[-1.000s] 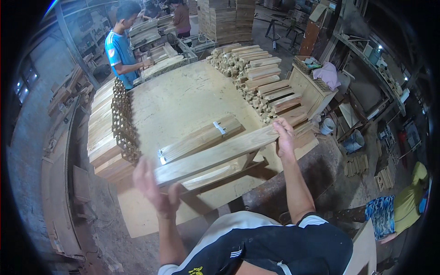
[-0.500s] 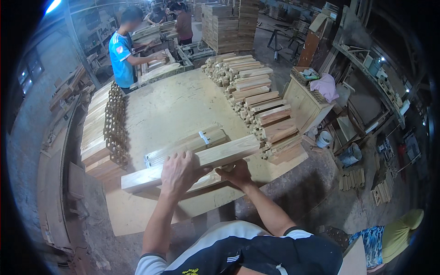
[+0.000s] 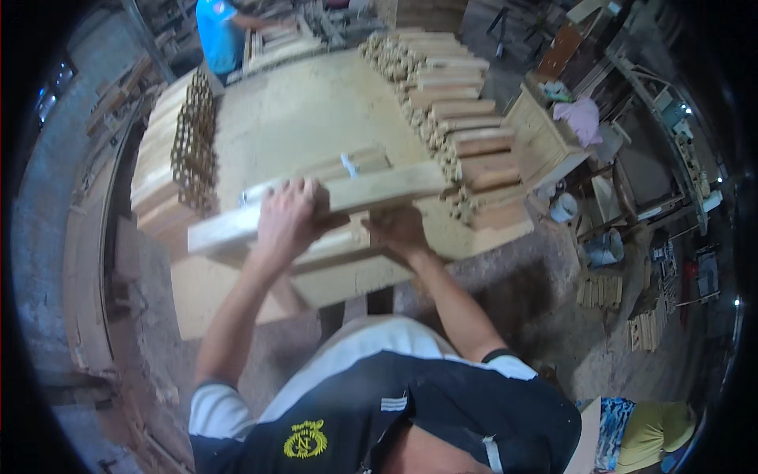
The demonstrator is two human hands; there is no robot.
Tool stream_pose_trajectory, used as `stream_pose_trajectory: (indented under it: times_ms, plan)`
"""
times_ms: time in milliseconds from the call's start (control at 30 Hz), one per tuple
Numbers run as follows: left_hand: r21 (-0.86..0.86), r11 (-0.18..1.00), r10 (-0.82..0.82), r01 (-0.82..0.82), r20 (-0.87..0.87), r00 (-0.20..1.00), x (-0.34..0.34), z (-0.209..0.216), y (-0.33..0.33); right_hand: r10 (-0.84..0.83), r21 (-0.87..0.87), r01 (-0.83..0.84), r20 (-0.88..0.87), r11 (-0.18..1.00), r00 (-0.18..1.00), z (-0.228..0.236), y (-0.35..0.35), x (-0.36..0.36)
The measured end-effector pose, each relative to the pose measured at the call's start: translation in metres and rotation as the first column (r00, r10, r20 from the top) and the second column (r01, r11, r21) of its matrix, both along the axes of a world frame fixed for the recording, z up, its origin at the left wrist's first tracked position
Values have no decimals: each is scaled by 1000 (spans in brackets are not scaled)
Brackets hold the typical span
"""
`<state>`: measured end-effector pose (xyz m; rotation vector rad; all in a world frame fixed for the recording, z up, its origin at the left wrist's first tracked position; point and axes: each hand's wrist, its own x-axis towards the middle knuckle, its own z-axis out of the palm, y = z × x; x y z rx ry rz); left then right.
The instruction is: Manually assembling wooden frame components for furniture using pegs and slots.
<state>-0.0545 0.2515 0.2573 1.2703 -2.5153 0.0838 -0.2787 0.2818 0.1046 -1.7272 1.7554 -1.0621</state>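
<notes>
A long, pale squared wooden beam [image 3: 371,186] slants across the near part of the table, its right end farther from me. My left hand [image 3: 292,215] is closed over the beam left of its middle, with the knuckles on top. Below the beam's near side, my right hand [image 3: 401,231] is curled against its underside; shade and blur partly hide those fingers. Just behind the beam lies a wooden fixture [image 3: 316,167] with a light metal clip [image 3: 350,165] on it. Another pale wooden piece [image 3: 335,243] shows beneath the beam, between my hands.
Stacked wooden pieces with notched ends [image 3: 193,146] line the table's left side. A long row of wooden pieces [image 3: 482,142] borders the right. A person in a blue shirt [image 3: 219,35] works beyond the table [image 3: 292,103]. A cabinet [image 3: 537,130] and buckets [image 3: 604,247] stand at right.
My view has tilted down, so the table and its stacks sit higher in the picture. Both hands keep their places on the beam, which has barely shifted against the fixture.
</notes>
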Motion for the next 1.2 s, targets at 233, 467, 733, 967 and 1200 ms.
stream_pose_trajectory:
  times_ms: [233,467,733,967,1200]
  plan:
    - [-231,972,-94,47,-195,976,-18,125,5,-69,-130,82,104,988,992,22,11,-10]
    - [308,949,89,-60,-82,993,-14,-11,-44,1,-201,19,98,979,995,17,5,-2]
    - [563,826,2,-29,49,999,1,2,7,138,-228,-66,313,971,940,11,45,5]
    - [403,913,-99,69,53,994,10,65,-19,56,-473,-41,18,880,998,33,-15,-4]
    - [90,996,-17,26,-97,995,40,-22,-166,-84,25,84,-10,996,996,50,-95,-17]
